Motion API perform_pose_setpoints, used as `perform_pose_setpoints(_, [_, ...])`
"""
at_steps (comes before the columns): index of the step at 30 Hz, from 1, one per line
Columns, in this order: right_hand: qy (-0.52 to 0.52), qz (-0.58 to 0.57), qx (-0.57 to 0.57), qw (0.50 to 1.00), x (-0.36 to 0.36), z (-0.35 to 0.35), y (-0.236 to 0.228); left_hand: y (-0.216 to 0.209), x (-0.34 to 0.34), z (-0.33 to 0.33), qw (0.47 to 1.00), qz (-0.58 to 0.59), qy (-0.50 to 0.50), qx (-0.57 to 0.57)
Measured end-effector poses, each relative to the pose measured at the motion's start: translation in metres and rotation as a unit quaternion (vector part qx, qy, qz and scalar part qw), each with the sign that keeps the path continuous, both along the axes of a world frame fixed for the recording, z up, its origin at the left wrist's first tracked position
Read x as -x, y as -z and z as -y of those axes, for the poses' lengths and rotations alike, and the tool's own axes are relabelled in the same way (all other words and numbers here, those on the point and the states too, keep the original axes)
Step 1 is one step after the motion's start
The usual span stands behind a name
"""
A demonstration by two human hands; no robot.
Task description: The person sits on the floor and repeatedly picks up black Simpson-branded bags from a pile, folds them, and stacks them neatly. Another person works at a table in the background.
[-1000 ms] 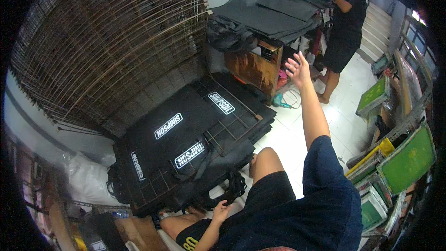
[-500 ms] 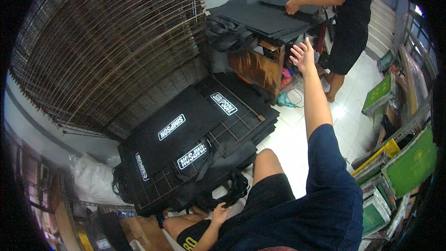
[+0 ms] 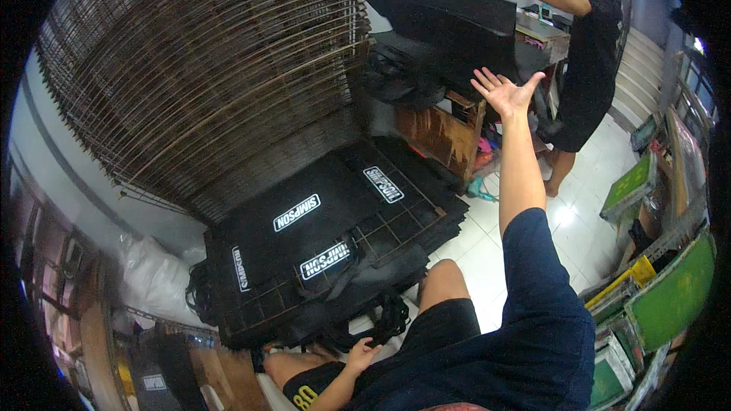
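My right hand reaches forward with its palm up and fingers spread, holding nothing. Just beyond it, a black fabric sheet stands partly raised over the table, its near part hanging down; whether my fingertips touch it I cannot tell. My left hand rests low by my lap, fingers loosely curled and apart, with nothing seen in it. Close to that hand hang black straps from a stack of flat black fabric bag pieces. White printed labels mark the pieces, and a wire rack lies among them.
A co-worker stands beyond the table, one hand above the raised sheet. Tilted wire drying racks rise over the stack. Green-meshed frames lean along the right. A white plastic bag sits at left, and a wooden cabinet stands under the table.
The black sheet on the far table has risen from lying flat. The co-worker's hand has lifted off it. My right hand's fingers have spread wider; the view has shifted slightly.
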State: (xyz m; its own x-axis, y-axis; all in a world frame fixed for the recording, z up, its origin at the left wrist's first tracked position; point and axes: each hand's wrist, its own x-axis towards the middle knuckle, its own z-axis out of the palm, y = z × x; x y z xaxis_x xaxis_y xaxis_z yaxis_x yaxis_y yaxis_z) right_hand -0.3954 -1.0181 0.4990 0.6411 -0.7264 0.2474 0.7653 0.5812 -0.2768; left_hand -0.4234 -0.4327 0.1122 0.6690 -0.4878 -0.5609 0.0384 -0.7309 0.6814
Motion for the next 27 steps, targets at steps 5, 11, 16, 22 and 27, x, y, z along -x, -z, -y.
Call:
perform_pose_setpoints(5, [-0.124, -0.036, -0.118, 0.985, -0.01, -0.012, 0.008, 0.008, 0.001, -0.007, 1.0, 0.028, 0.005, 0.01])
perform_pose_setpoints(11, [0.073, -0.26, -0.088, 0.959, -0.044, 0.033, 0.049, 0.025, -0.006, 0.014, 0.998, -0.035, 0.003, 0.051])
perform_pose_setpoints(16, [0.225, -0.394, 0.263, 0.851, 0.043, -0.038, 0.026, -0.028, -0.032, 0.074, 0.963, -0.225, -0.023, 0.145])
perform_pose_setpoints(22, [0.205, -0.443, 0.234, 0.84, 0.206, -0.167, -0.041, -0.112, -0.047, 0.189, 0.674, -0.626, -0.033, 0.391])
perform_pose_setpoints(27, [0.256, -0.515, 0.235, 0.783, 0.31, -0.239, -0.05, -0.156, -0.028, 0.221, 0.393, -0.73, 0.096, 0.55])
